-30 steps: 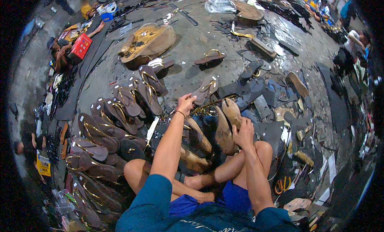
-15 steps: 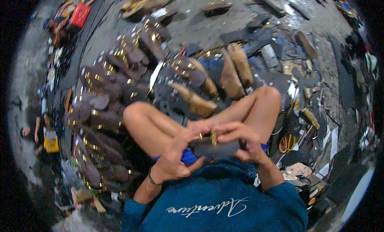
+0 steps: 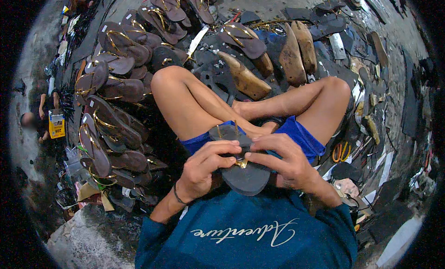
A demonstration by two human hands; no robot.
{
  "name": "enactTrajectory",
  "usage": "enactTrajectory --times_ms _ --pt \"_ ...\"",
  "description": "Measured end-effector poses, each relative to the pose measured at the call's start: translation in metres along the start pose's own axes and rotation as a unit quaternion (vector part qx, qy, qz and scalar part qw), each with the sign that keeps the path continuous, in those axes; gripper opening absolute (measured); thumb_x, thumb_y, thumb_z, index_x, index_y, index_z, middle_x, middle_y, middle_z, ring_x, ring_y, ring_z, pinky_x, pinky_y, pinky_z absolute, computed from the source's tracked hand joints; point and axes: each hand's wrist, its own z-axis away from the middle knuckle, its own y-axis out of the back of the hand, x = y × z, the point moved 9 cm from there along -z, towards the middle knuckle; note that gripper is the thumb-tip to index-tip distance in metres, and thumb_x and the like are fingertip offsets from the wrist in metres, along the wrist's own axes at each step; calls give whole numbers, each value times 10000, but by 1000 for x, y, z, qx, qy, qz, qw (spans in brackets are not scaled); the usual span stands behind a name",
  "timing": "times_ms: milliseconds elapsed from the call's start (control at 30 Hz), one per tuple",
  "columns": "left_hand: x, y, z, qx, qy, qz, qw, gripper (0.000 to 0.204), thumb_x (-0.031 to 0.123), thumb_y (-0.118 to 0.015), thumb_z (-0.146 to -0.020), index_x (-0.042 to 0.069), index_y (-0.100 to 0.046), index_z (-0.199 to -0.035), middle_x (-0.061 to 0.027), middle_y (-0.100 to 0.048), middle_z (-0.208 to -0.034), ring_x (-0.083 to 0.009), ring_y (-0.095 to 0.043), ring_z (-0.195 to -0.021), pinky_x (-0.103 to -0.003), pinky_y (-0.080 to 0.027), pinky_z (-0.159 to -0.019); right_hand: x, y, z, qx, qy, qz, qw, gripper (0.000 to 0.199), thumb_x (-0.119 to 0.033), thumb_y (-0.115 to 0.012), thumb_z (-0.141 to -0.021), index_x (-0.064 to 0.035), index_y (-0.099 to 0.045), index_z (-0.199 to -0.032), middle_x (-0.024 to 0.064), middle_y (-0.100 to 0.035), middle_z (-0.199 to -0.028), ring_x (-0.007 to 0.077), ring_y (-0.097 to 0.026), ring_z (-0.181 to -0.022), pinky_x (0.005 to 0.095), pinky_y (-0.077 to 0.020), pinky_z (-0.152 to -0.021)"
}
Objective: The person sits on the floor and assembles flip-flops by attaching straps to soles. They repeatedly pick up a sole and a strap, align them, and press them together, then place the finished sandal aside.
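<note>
A dark grey flip-flop sandal (image 3: 246, 181) is held over my lap, its rounded end toward my body. Gold strap ends show at its middle and stick up at its far end. My left hand (image 3: 200, 169) grips the left side, with thumb and fingertips pressed near the middle. On the other side my right hand (image 3: 288, 161) is closed on the sandal, fingertips meeting at the small gold piece. Beyond my crossed legs lie several wooden shoe lasts (image 3: 243, 76), and a brown sandal with gold straps (image 3: 243, 40) rests on one of them.
Many brown sandals (image 3: 121, 121) with gold straps are piled at my left. A pale knife blade (image 3: 198, 41) lies ahead. Orange-handled scissors (image 3: 342, 151) and scraps are at my right. A person sits at far left beside a yellow box (image 3: 57, 124).
The sandal has turned from nearly edge-on to showing its broad face, and both hands have shifted their grip to its middle. The whole view has tilted, so the surroundings sit higher.
</note>
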Motion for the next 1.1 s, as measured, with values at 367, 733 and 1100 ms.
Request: enactTrajectory --times_ms 367,733,1100 --pt "-49 46 8 317 215 185 905 474 -34 -678 -783 2 -466 -1205 -107 -625 -1034 -183 -634 -949 -324 -531 -826 181 -42 -77 93 -14 190 977 442 -229 -717 -804 -97 -595 -1207 136 -495 -1251 299 -522 -1095 417 -428 -906" --pt "-100 -69 22 84 275 582 761 560 186 -646 -891 -29 -392 -1342 -195 -524 -1286 -310 -593 -1117 -429 -540 -896 253 -21 -87 89 -276 256 922 715 -232 -696 -744 -51 -397 -1368 159 -426 -1342 349 -426 -1221 482 -379 -990" --pt "-151 -25 -10 189 206 525 804 559 324 -585 -940 -17 -399 -1342 -180 -561 -1258 -253 -629 -1030 -359 -551 -845 322 5 -70 154 -332 111 924 608 -214 -704 -791 -7 -447 -1302 257 -560 -1197 403 -561 -1101 444 -458 -935"
